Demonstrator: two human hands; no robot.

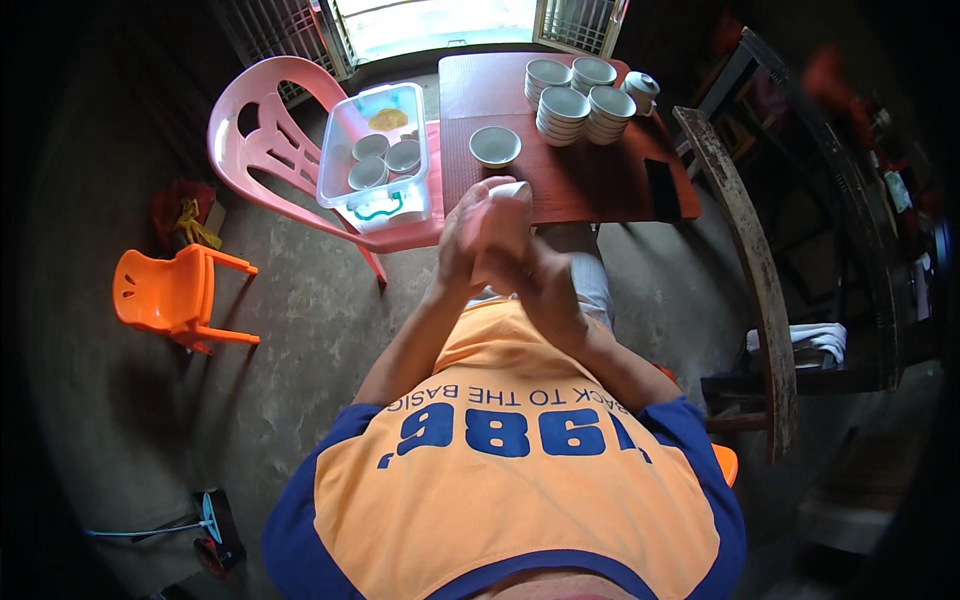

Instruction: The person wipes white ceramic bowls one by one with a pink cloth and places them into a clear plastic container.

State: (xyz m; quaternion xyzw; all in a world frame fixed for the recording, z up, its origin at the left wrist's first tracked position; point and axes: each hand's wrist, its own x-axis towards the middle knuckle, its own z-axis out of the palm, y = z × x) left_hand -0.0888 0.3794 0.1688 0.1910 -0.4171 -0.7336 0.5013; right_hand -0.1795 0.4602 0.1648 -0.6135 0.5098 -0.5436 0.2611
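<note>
My left hand (461,232) holds a white bowl (510,190), mostly hidden by my fingers and a blurred pink cloth (499,229). My right hand (547,281) is against the cloth, with its fingers blurred and partly hidden. Just beyond my hands, a single white bowl (495,146) stands upright on the red table (472,184). Several stacks of white bowls (564,116) stand towards the table's far right, beside a white lidded pot (640,91). More bowls (369,172) lie inside a clear plastic box (375,202) to the left.
The box rests on a pink plastic chair (281,150) against the table's left side. A dark flat object (661,189) lies at the table's right edge. A small orange chair (169,292) stands at left on the floor. A worn wooden bench (742,232) is at right.
</note>
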